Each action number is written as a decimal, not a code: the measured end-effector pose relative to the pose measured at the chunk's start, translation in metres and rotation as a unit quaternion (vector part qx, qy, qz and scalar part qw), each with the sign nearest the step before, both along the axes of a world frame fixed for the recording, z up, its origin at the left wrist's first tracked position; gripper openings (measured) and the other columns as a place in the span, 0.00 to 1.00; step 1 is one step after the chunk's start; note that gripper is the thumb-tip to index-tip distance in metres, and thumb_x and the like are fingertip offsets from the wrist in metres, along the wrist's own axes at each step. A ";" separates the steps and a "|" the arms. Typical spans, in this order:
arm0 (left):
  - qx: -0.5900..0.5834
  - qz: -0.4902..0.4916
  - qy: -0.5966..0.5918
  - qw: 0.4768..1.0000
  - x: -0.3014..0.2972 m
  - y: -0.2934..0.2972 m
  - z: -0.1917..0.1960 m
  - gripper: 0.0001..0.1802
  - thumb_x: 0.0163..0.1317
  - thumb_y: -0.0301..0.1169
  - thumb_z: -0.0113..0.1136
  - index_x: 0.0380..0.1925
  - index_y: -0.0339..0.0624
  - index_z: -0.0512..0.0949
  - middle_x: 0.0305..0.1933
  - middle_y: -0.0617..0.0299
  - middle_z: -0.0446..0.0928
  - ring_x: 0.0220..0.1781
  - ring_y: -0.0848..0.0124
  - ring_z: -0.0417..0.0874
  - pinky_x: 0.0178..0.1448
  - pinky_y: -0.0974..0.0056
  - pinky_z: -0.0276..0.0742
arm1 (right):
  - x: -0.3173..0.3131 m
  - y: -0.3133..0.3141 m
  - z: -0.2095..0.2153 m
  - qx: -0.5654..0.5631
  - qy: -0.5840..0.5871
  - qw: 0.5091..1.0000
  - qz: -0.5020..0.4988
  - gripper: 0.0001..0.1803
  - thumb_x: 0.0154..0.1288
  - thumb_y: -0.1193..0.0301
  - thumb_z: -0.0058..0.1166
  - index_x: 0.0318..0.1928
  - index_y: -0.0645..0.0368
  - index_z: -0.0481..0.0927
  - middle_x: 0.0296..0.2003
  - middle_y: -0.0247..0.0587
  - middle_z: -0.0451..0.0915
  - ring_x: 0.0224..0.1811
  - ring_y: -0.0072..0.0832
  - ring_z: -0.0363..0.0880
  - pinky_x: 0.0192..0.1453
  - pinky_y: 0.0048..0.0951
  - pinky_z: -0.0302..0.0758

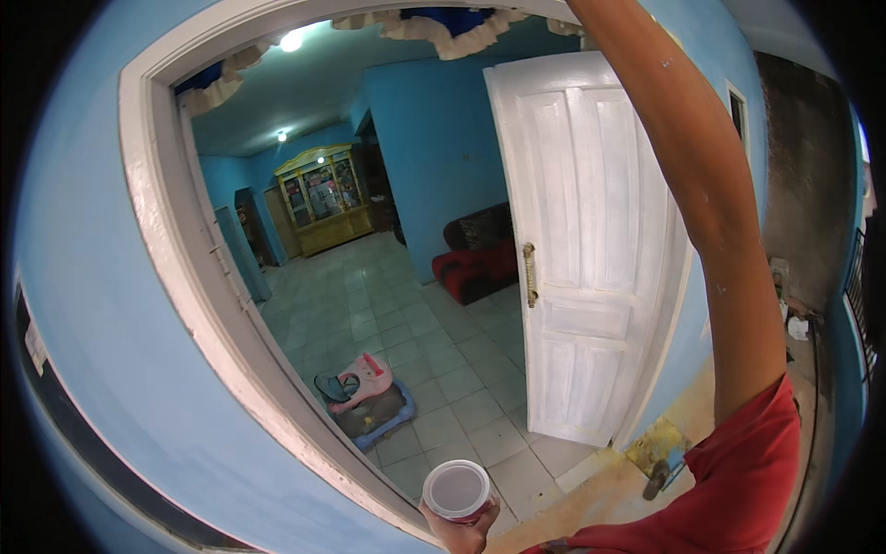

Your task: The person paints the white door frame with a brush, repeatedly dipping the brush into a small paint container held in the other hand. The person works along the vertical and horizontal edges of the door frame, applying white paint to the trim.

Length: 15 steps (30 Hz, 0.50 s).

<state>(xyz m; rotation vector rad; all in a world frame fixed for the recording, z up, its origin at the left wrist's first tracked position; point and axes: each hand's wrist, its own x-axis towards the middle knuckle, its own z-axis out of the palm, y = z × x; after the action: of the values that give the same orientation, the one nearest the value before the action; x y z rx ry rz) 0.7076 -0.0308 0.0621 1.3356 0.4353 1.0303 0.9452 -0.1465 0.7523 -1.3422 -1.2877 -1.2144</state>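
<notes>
At the lower edge, my left hand (pixel 466 535) is wrapped around a round can (pixel 457 489) with a pale rim. A greyish-white surface shows at its top; I cannot tell whether this is a lid or the contents. My bare right arm (pixel 706 198) reaches steeply up from a red sleeve and leaves the picture at the top, so the right hand is out of sight. Behind that arm stands a white panelled door (pixel 586 268), swung inward, with a gold-coloured handle (pixel 530 275). The white door frame (pixel 166 212) rises on the left.
Inside, a pink and blue plastic item (pixel 365 383) lies on the tiled floor (pixel 369 295) near the doorway. Farther back are a red and black sofa (pixel 475 268) and a gold display cabinet (pixel 323 198). A ruffled blue and cream curtain (pixel 448 37) hangs overhead. Sandals (pixel 657 480) lie by the threshold.
</notes>
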 end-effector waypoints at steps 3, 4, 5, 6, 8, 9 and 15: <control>0.008 -0.018 0.029 0.999 0.008 -0.011 0.013 0.62 0.29 0.32 0.91 0.67 0.35 0.63 0.61 0.52 0.75 0.62 0.61 0.81 0.71 0.53 0.77 | 0.069 -0.048 -0.003 0.016 0.036 0.999 0.005 0.22 0.69 0.63 0.72 0.56 0.66 0.89 0.45 0.46 0.91 0.45 0.34 0.90 0.43 0.35 0.89; 0.009 -0.023 0.043 0.999 0.011 -0.015 0.018 0.62 0.29 0.32 0.91 0.66 0.35 0.63 0.61 0.52 0.75 0.62 0.61 0.81 0.71 0.53 0.77 | 0.088 -0.065 -0.007 0.022 0.051 0.998 0.009 0.22 0.70 0.63 0.71 0.56 0.66 0.88 0.46 0.47 0.91 0.45 0.34 0.90 0.42 0.34 0.89; 0.015 -0.030 0.041 0.999 0.015 -0.018 0.018 0.61 0.29 0.32 0.92 0.66 0.35 0.64 0.61 0.52 0.75 0.62 0.61 0.81 0.71 0.53 0.77 | 0.107 -0.084 -0.012 0.046 0.054 0.997 0.010 0.22 0.69 0.63 0.72 0.56 0.65 0.89 0.45 0.46 0.91 0.45 0.33 0.89 0.42 0.35 0.89; 0.021 -0.038 0.039 0.998 0.020 -0.020 0.016 0.61 0.30 0.32 0.92 0.66 0.35 0.64 0.61 0.52 0.75 0.61 0.62 0.82 0.71 0.53 0.77 | 0.126 -0.104 -0.018 0.069 0.055 0.996 0.011 0.22 0.68 0.63 0.72 0.55 0.65 0.89 0.45 0.45 0.90 0.44 0.33 0.89 0.41 0.36 0.89; 0.016 -0.057 0.030 0.998 0.026 -0.025 0.012 0.61 0.30 0.31 0.92 0.66 0.35 0.64 0.60 0.52 0.76 0.61 0.62 0.82 0.71 0.53 0.77 | 0.155 -0.129 -0.022 0.093 0.061 0.994 0.001 0.21 0.68 0.63 0.73 0.54 0.64 0.89 0.44 0.44 0.90 0.43 0.32 0.89 0.40 0.36 0.89; 0.015 -0.068 0.028 0.997 0.032 -0.030 0.014 0.61 0.30 0.31 0.92 0.66 0.35 0.64 0.60 0.52 0.76 0.61 0.62 0.82 0.71 0.53 0.77 | 0.176 -0.151 -0.021 0.104 0.071 0.992 -0.010 0.20 0.67 0.63 0.73 0.53 0.63 0.90 0.43 0.43 0.91 0.42 0.32 0.89 0.40 0.35 0.89; -0.015 -0.069 0.036 0.997 0.031 -0.051 0.032 0.59 0.33 0.31 0.93 0.66 0.36 0.64 0.60 0.52 0.77 0.60 0.62 0.83 0.70 0.53 0.78 | 0.190 -0.171 -0.060 0.160 0.073 0.967 -0.187 0.18 0.66 0.58 0.72 0.46 0.60 0.92 0.42 0.46 0.93 0.40 0.37 0.91 0.45 0.38 0.88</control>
<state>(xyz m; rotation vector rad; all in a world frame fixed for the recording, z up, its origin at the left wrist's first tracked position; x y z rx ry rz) 0.7389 -0.0816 0.0938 1.3604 0.4054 0.8615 1.1357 -0.3177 0.6921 -1.4394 -0.7134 -1.4755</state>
